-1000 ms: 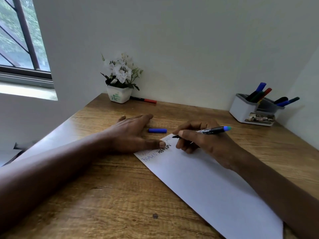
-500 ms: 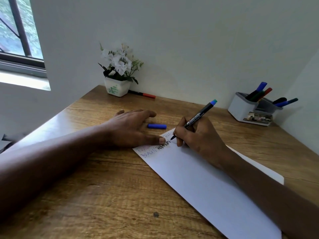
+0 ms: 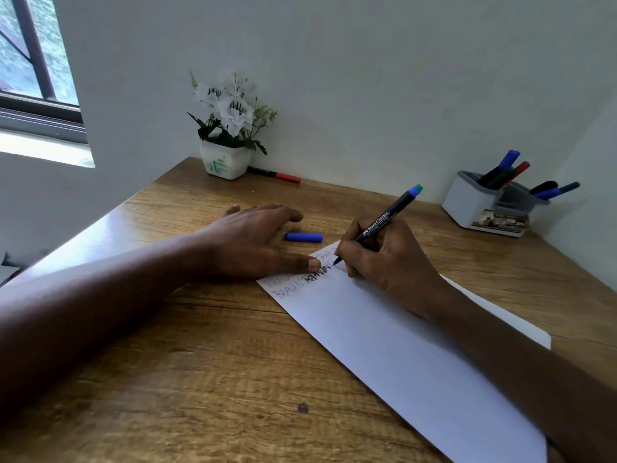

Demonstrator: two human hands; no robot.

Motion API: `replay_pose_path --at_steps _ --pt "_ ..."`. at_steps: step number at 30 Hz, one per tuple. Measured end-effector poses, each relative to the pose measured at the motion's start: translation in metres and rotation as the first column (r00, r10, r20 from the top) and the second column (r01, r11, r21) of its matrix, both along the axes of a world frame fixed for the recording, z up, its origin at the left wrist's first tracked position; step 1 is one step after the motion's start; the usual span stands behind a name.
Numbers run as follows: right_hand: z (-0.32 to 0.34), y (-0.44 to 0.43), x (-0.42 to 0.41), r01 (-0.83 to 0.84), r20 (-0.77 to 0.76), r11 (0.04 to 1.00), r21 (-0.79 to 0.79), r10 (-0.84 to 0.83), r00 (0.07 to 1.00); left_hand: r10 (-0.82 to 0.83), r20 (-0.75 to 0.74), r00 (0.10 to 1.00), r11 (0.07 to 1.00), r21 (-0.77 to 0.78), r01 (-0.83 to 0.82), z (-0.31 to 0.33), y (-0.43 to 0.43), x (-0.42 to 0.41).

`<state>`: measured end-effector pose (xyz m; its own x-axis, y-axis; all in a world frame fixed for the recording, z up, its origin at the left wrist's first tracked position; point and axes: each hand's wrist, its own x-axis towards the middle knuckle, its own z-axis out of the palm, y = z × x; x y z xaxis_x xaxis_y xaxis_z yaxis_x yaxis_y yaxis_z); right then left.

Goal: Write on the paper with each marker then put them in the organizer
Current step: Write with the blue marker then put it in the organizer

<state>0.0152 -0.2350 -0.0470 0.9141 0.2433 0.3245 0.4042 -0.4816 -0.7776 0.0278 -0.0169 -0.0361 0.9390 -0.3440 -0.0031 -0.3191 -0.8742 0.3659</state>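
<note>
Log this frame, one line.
right hand: grips black blue-ended marker, tip on white paper sheet | left hand: flat, thumb on sheet | blue cap: on wooden desk

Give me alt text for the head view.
The right hand holds a marker with its tip on the paper; the left hand lies flat, thumb on the paper's edge. A blue cap lies beside them; the organizer stands back right.

Bare worktop [image 3: 484,262] stretches between the right hand [image 3: 387,259], gripping a black marker [image 3: 384,218], and the organizer [image 3: 467,208] in the far right corner, hemmed by walls [image 3: 587,145] behind and beside. Markers [image 3: 500,172] lean out of its compartments, crowding the openings. A blue cap [image 3: 303,236] lies between the hands, just beyond the flat left hand [image 3: 253,245]. A flower pot [image 3: 225,162] and red marker [image 3: 277,175] sit by the back wall [image 3: 367,95], well apart from the organizer.
</note>
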Motion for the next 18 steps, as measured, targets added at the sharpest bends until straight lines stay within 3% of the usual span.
replay_pose_path --at_steps 7,18 --pt "-0.0026 -0.0002 0.0029 0.095 0.068 0.995 -0.043 -0.092 0.993 -0.009 -0.004 1.0 1.0 0.014 0.009 0.0008 0.0004 -0.0013" --pt "-0.0054 -0.0006 0.0048 0.11 0.044 0.992 -0.062 -0.108 0.993 -0.025 0.008 1.0 0.999 0.043 0.025 0.0011 0.0005 -0.0014"
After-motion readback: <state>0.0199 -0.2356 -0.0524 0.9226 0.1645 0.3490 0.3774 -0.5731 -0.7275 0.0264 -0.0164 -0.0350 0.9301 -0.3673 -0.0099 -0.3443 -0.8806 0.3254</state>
